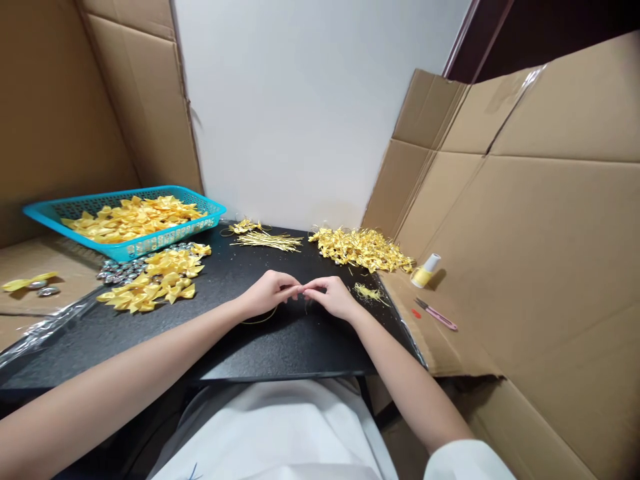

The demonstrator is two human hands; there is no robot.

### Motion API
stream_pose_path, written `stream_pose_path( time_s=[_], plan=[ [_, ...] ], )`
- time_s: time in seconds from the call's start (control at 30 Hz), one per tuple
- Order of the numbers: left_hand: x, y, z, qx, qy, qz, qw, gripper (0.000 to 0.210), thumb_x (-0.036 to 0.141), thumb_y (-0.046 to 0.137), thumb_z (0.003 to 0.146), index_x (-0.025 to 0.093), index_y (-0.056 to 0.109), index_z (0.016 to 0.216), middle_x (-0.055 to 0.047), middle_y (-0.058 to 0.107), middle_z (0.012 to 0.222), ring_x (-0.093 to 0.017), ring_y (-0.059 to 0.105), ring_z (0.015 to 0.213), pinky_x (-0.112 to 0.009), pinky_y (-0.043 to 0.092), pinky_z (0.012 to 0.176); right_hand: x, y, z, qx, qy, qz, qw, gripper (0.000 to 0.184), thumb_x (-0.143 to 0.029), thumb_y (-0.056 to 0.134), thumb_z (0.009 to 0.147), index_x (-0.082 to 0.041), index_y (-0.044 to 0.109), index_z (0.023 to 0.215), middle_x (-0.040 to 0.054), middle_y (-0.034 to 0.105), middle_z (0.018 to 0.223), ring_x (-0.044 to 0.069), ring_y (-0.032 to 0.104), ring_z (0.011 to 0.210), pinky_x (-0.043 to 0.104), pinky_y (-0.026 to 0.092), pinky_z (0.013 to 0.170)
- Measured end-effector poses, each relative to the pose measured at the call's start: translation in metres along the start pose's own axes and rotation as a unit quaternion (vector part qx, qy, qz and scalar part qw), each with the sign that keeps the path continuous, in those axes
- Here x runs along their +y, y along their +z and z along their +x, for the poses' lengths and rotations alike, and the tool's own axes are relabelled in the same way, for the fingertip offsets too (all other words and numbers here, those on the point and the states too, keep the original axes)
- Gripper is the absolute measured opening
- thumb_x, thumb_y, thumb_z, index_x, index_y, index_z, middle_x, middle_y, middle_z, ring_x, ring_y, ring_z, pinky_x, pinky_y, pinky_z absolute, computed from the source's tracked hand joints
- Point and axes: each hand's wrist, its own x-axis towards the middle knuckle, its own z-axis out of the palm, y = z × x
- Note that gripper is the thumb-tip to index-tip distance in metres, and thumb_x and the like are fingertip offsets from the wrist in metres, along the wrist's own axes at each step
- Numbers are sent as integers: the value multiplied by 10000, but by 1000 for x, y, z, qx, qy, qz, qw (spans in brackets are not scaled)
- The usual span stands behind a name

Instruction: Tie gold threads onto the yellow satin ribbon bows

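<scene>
My left hand [270,293] and my right hand [330,297] meet fingertip to fingertip over the black tabletop [300,350]. Both are closed in a pinch. A thin gold cord [261,321] curves out below my left hand, and its ends run up into the pinched fingers. The exact spot where the fingers grip is hidden by the fingertips. Beyond my hands lies a bundle of straight gold cords [270,241]. Left of my left hand is a heap of yellow ribbon bows [160,280], beside silver metal bells or beads [117,272].
A blue basket [125,252] of yellow bows stands at the back left. Finished-looking bows with cords [360,248] are piled at the back right, near thread scraps [369,292]. A small bottle [425,272] and pink thread snips [437,315] lie right. Cardboard walls [550,233] flank the table.
</scene>
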Motion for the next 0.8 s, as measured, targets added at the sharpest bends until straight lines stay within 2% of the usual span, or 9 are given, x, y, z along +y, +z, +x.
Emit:
stream_pose_path(
  time_s=[0.17, 0.27, 0.33, 0.43, 0.5, 0.6, 0.7, 0.8],
  plan=[
    [-5, 1, 1, -1, -67, -53, 996, 311, 443, 643, 781, 158, 719, 683, -12, 598, 539, -115, 509, 486, -204, 367, 479, 5, -2, 2, 30, -8, 17, 999, 193, -341, 631, 805, -196, 755, 775, 22, 725, 684, 172, 666, 687, 306, 511, 729],
    [-7, 2, 4, 5, -117, -153, 981, 306, 452, 687, 737, 150, 719, 702, 1, 560, 515, -104, 481, 483, -209, 375, 489, 10, -1, 5, 56, 9, 72, 996, 228, -397, 655, 765, -189, 747, 756, 31, 719, 683, 175, 665, 669, 306, 515, 697],
    [-9, 3, 5, 21, -152, -245, 957, 293, 431, 719, 714, 139, 704, 694, 8, 541, 523, -90, 467, 493, -204, 381, 505, 14, 0, 8, 87, 34, 113, 989, 234, -407, 674, 726, -183, 739, 740, 32, 708, 665, 172, 654, 639, 297, 510, 656],
    [-10, 4, 7, 55, -198, -377, 903, 226, 328, 757, 700, 122, 668, 673, -5, 562, 594, -78, 486, 534, -192, 402, 534, 18, 3, 10, 121, 63, 128, 982, 200, -376, 676, 703, -182, 724, 703, 22, 683, 624, 158, 619, 591, 282, 488, 606],
    [-11, 5, 8, 76, -224, -446, 863, 179, 261, 747, 716, 115, 650, 676, -18, 578, 629, -78, 504, 557, -186, 410, 541, 18, 6, 10, 134, 54, 88, 986, 164, -338, 663, 711, -187, 710, 667, 16, 667, 613, 150, 593, 578, 276, 469, 592],
    [-14, 5, 11, 103, -242, -500, 825, 143, 221, 716, 750, 112, 645, 691, -17, 581, 623, -73, 501, 555, -178, 402, 541, 14, 12, 5, 143, -17, -27, 989, 155, -274, 628, 749, -199, 692, 631, 12, 641, 626, 142, 558, 585, 277, 438, 608],
    [-16, 6, 11, 116, -240, -500, 824, 108, 208, 715, 752, 106, 678, 753, -32, 624, 676, -74, 502, 569, -180, 387, 542, 8, 17, 2, 124, -81, -136, 980, 166, -225, 601, 784, -210, 679, 638, 0, 624, 644, 137, 547, 626, 292, 409, 692],
    [-17, 6, 10, 101, -243, -482, 835, 150, 226, 731, 742, 102, 704, 821, -58, 664, 750, -86, 519, 604, -187, 375, 550, 3, 18, 0, 102, -89, -202, 970, 146, -198, 599, 788, -209, 659, 655, -13, 633, 675, 133, 549, 681, 306, 370, 768]
  ],
)
